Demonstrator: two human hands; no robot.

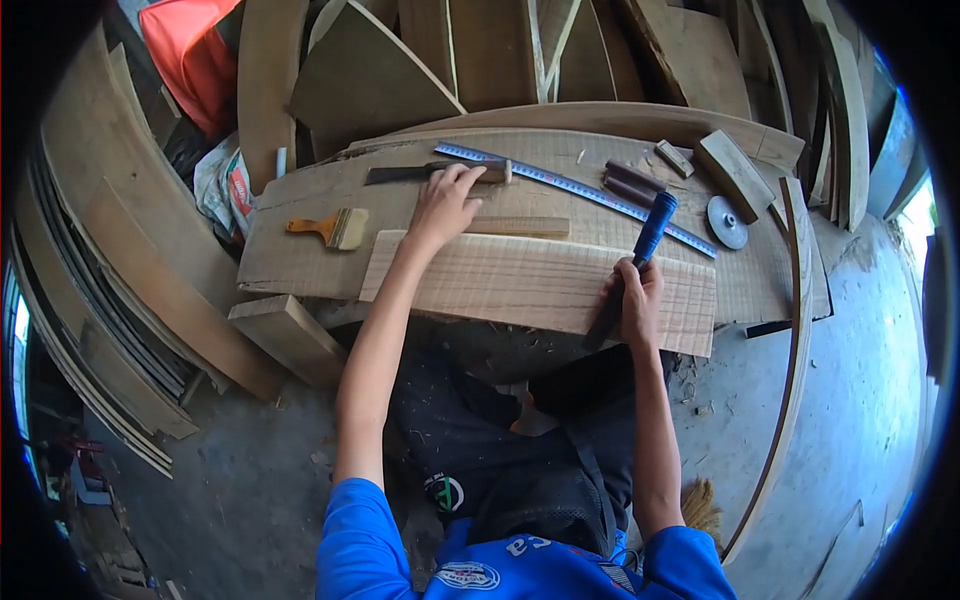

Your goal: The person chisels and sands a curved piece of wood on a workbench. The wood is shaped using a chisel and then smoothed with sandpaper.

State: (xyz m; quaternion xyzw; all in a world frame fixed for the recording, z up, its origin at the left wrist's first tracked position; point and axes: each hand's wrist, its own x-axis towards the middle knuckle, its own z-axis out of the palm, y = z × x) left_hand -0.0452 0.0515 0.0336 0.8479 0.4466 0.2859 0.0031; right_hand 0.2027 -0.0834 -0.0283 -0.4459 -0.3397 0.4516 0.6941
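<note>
My left hand (447,203) reaches over the workbench board, its fingers bent over the handle of a chisel (492,173) with a dark flat blade pointing left. The chisel lies near the far side of the board. In my right hand (642,298) is a tool with a blue grip (655,226), gripped by its dark shaft and held tilted, blue end up and away from me. Below both hands lies a light plank (500,285) with pencil lines across its right part. A narrow wood strip (520,226) rests along its far edge.
On the board (275,245) are a paintbrush (335,229), a blue steel ruler (590,193), dark wooden pieces (632,184), a wood block (735,172) and a metal disc (727,223). A long curved strip (797,330) leans at the right. Curved planks (140,230) stack at the left.
</note>
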